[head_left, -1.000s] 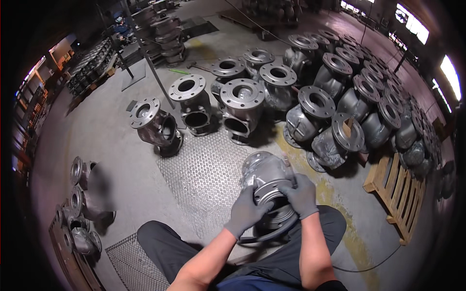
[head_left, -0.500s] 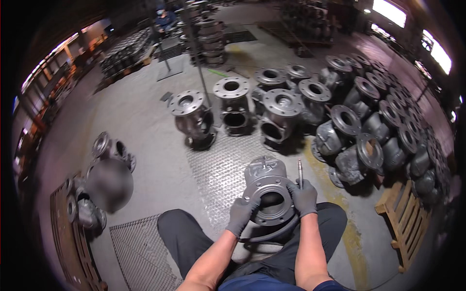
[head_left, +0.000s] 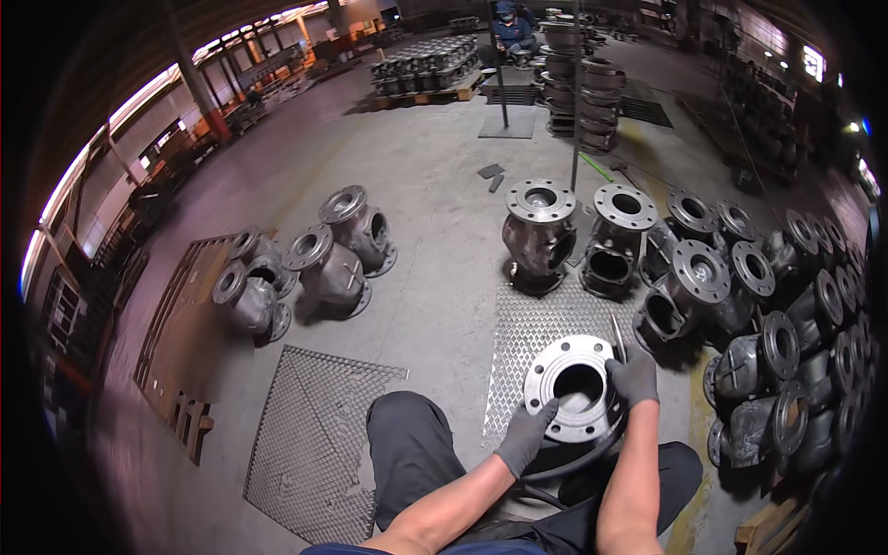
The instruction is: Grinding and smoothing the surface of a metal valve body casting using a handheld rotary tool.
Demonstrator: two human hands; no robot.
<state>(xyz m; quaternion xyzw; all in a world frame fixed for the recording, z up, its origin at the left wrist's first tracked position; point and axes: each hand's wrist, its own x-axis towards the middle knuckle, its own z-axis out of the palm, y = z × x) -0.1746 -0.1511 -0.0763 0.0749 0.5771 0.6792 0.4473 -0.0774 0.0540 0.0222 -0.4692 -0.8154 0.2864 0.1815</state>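
A grey cast-metal valve body (head_left: 546, 387) stands between my knees with its round bolt-holed flange uppermost. My gloved left hand (head_left: 529, 438) grips the flange's near left edge, its thumb by the bore. On the right side, my gloved right hand (head_left: 635, 376) is closed around a slim, pen-like metal tool (head_left: 618, 335) that points up, while its fingers also rest against the flange. Most of the casting below the flange is hidden. A dark hose (head_left: 578, 469) curves beneath it, near my lap.
Several similar valve bodies (head_left: 539, 236) stand ahead, and more crowd the right side. Others stand at left beside a wooden pallet (head_left: 176, 356). Textured metal plates (head_left: 314, 444) lie on the floor. A thin post (head_left: 577, 102) rises ahead; farther back a person (head_left: 514, 32) sits.
My view has swung left, so the surroundings sit farther right in the picture. The valve body has been tipped so its flange faces up more. Both hands keep hold of it.
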